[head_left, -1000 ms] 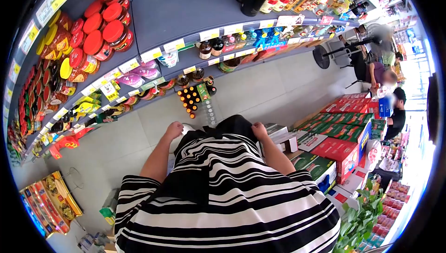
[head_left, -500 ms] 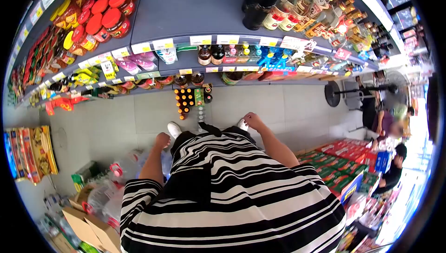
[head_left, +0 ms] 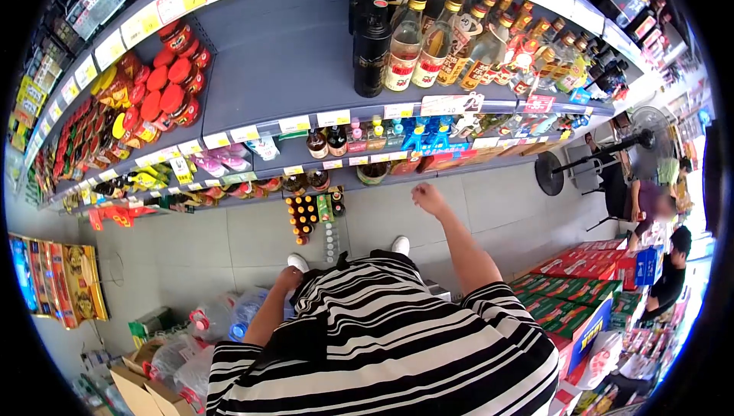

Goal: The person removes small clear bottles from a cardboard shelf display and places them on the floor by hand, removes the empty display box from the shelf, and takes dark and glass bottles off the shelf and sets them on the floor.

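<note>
Right hand (head_left: 428, 199): I'm watching it hovering over the floor (head_left: 497, 206), fingers loosely curled, near the shelf (head_left: 267, 56).
Left hand (head_left: 289, 277): it's hanging beside a shoe (head_left: 297, 263); I'm not managing to tell its finger shape.
Bottles (head_left: 303, 217): dark, orange-capped, they're standing grouped on the floor, ahead of the left hand.
Jars (head_left: 174, 99): red-lidded, they're crowding the shelf.
</note>
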Demonstrator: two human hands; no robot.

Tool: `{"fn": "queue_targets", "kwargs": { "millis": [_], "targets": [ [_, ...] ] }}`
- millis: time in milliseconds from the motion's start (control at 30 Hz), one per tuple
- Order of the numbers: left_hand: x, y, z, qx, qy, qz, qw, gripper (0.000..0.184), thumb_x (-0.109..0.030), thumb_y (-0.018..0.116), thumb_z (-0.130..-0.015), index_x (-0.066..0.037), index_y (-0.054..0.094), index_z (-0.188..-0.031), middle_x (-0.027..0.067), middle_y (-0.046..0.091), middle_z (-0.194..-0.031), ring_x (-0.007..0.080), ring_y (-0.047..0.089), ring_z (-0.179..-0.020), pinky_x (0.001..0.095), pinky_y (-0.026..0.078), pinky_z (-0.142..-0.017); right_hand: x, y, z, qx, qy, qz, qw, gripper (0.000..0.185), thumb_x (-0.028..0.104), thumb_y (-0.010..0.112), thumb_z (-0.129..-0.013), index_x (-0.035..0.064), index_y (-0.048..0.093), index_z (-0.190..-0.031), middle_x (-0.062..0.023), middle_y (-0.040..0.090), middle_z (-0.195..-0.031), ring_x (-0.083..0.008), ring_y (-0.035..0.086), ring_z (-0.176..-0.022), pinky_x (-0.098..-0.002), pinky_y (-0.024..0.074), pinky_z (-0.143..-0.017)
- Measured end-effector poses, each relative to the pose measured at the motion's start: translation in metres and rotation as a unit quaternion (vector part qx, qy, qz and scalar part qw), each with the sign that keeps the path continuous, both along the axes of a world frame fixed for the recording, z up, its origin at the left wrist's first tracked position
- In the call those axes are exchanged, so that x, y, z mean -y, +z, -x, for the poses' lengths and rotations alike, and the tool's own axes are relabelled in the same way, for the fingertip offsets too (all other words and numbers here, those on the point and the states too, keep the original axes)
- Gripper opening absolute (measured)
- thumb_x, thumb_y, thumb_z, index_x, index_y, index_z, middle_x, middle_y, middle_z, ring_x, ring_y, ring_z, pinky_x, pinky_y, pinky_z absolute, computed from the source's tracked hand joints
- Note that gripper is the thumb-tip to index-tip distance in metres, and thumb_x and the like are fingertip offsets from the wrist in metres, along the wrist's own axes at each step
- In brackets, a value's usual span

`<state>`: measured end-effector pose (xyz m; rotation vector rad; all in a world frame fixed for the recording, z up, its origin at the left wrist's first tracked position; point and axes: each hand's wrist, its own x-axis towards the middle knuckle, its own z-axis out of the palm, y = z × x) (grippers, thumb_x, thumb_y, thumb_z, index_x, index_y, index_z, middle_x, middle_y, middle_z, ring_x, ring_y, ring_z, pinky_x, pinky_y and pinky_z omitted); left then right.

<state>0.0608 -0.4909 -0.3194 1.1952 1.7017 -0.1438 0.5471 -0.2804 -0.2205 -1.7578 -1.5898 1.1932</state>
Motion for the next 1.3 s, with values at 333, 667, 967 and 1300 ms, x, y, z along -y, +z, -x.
{"fn": "queue_targets", "kwargs": {
  "millis": [333, 667, 967, 1300],
  "targets": [
    [0.002, 0.001, 0.011, 0.181, 0.27, 0.029, 0.945, 0.03, -0.023, 0.052, -0.078, 0.002, 0.061, -0.09, 0.0179, 0.065, -0.086, 0.023, 0.063, -0.065, 0.035, 0.051, -0.057, -0.123, 0.357, 0.102, 0.014, -0.007, -0.407, 0.913, 0.018, 0.018, 0.06, -0.079, 0.0025, 0.061, -0.088, -0.0147, 0.064, -0.08, -0.031, 0.063, -0.075, -0.0357, 0.0497, -0.066],
    [0.014, -0.005, -0.001, 0.023, 0.124, -0.135, 0.983, 0.031, -0.03, 0.055, -0.077, -0.002, 0.065, -0.088, 0.0192, 0.065, -0.084, 0.0329, 0.063, -0.082, 0.0409, 0.05, -0.073, -0.214, 0.413, 0.149, 0.315, 0.073, -0.378, 0.867, 0.052, 0.032, 0.067, -0.074, -0.0056, 0.053, -0.106, -0.0233, 0.06, -0.1, -0.034, 0.059, -0.094, -0.0389, 0.0498, -0.08],
    [0.03, -0.012, 0.005, 0.021, 0.168, -0.153, 0.974, 0.032, -0.029, 0.056, -0.077, -0.002, 0.065, -0.091, 0.0195, 0.065, -0.086, 0.0335, 0.063, -0.083, 0.0414, 0.049, -0.074, -0.22, 0.416, 0.157, 0.345, 0.1, -0.212, 0.909, 0.035, 0.025, 0.067, -0.073, -0.0055, 0.06, -0.087, -0.0092, 0.065, -0.06, -0.0212, 0.066, -0.068, -0.0318, 0.0523, -0.071],
    [0.028, -0.015, 0.012, 0.036, 0.177, -0.136, 0.974, 0.033, -0.029, 0.055, -0.077, -0.002, 0.064, -0.093, 0.0196, 0.065, -0.089, 0.0329, 0.063, -0.086, 0.0402, 0.049, -0.076, -0.232, 0.399, 0.151, 0.281, 0.059, -0.241, 0.927, 0.048, 0.031, 0.072, -0.07, -0.0045, 0.059, -0.1, -0.0221, 0.06, -0.105, -0.0332, 0.057, -0.101, -0.0371, 0.0467, -0.086]
  ]
}}
